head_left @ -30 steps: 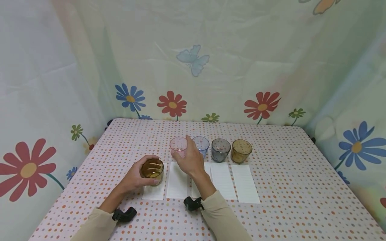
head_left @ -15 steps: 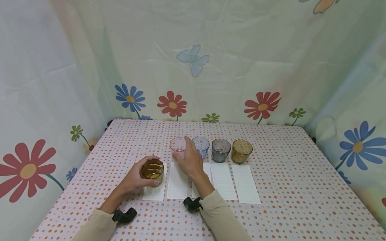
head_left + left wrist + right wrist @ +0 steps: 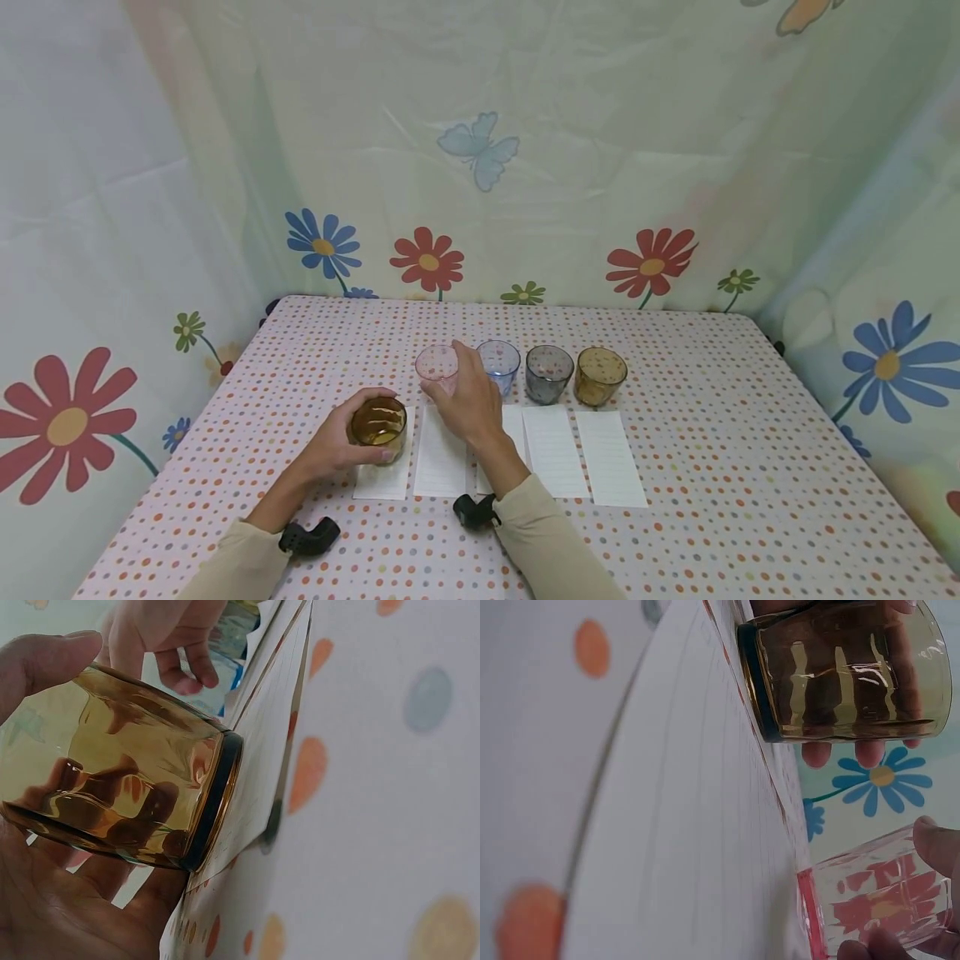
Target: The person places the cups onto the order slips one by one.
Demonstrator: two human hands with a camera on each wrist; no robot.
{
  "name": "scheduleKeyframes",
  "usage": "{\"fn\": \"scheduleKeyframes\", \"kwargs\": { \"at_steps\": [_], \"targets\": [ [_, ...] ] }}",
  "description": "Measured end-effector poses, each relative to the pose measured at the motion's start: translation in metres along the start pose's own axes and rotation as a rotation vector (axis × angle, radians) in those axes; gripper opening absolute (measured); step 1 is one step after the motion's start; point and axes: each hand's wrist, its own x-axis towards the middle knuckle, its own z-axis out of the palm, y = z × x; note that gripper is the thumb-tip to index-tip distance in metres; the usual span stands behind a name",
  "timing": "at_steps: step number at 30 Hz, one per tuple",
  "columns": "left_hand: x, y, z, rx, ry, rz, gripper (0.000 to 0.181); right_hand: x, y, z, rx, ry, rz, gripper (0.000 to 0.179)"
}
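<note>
My left hand (image 3: 337, 437) grips an amber glass (image 3: 379, 427) around its side, thumb in front and fingers behind. In the left wrist view the amber glass (image 3: 127, 765) stands upright with its base at the leftmost paper strip (image 3: 381, 485). My right hand (image 3: 472, 400) holds a pink glass (image 3: 437, 367) between thumb and fingers at the left end of the back row. In the right wrist view that pink glass (image 3: 877, 896) leans slightly. Whether its base touches the table is hard to tell.
Right of the pink glass stand a blue glass (image 3: 500, 367), a grey glass (image 3: 550, 375) and a yellow-brown glass (image 3: 600, 377). Several lined paper strips lie in front, among them the rightmost strip (image 3: 611, 458). A dotted cloth (image 3: 712, 467) covers the table; a flowered curtain (image 3: 562, 125) hangs behind.
My right hand has shifted slightly left together with the pink glass, widening the gap to the blue glass. My left hand and the amber glass have stayed in place.
</note>
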Motion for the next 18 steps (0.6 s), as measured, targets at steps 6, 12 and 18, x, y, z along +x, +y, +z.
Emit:
{"fn": "scheduleKeyframes", "kwargs": {
  "at_steps": [6, 12, 18],
  "targets": [
    [0.000, 0.001, 0.001, 0.020, 0.007, -0.007, 0.074, -0.002, -0.005, -0.002, 0.078, 0.036, -0.049, 0.076],
    [0.000, 0.001, 0.001, 0.016, 0.007, 0.002, 0.073, -0.003, -0.012, -0.009, 0.181, 0.079, -0.090, 0.075],
    [-0.001, 0.002, 0.001, 0.007, 0.008, 0.000, 0.074, -0.003, -0.016, -0.013, 0.234, 0.128, -0.154, 0.072]
  ]
}}
